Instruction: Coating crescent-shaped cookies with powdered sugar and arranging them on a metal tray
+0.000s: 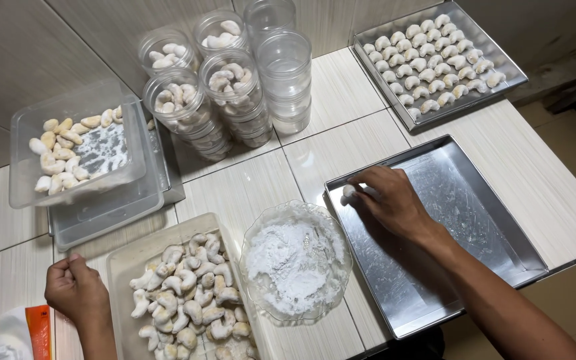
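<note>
My right hand (387, 200) reaches over a bare metal tray (475, 220) and pinches a white sugar-coated crescent cookie (349, 191) at the tray's near-left corner. My left hand (75, 288) rests with curled fingers on the tiled floor, beside a clear plastic tub (123, 257) of crescent cookies (188, 300). Between my hands stands a glass bowl (261, 227) of powdered sugar (295, 263).
A second metal tray (395, 110) with rows of coated cookies lies at the far right. Stacked clear round jars (235, 87), some filled with cookies, stand at the far middle. A clear tub (25, 193) with cookies and sugar sits on another container at the left. An orange-and-white packet (15, 333) lies at the bottom left.
</note>
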